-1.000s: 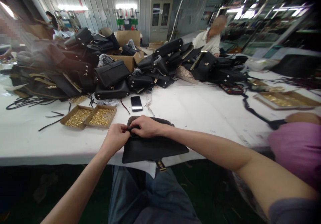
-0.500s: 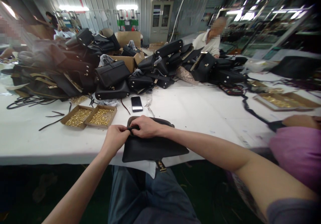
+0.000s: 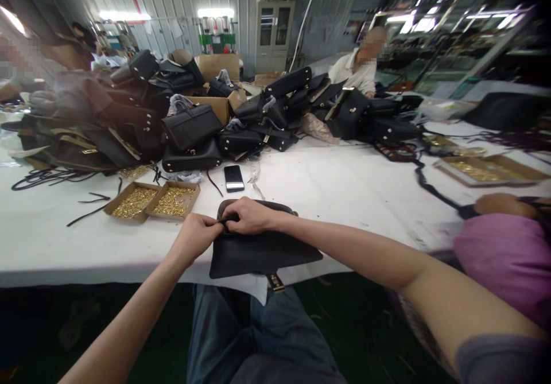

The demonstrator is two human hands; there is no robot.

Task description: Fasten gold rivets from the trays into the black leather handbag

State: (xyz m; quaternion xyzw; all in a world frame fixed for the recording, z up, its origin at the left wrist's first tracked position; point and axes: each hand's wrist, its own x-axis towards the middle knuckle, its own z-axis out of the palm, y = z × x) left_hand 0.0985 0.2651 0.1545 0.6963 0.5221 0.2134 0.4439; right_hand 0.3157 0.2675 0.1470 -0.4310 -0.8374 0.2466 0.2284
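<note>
Seated at a white-covered worktop [image 3: 344, 194], someone pinches a black strap [image 3: 229, 218] between the fingers of the left hand [image 3: 201, 232] and right hand [image 3: 249, 216]. The black leather bag [image 3: 262, 256] lies at the near edge.

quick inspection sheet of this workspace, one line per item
surface: white-covered table, small dark specks
job's things: black leather-look bag with gold-coloured clasp at the table's near edge
clutter: heaped black bags, black phone, two shallow brown cardboard trays of small gold-coloured pieces, loose dark cords
hands: left hand and right hand meet at the bag's left end, fingers pinching
cables: pale cable hanging beside grey cabinet
surroundings: person in white beyond, pink sleeve at right
</note>
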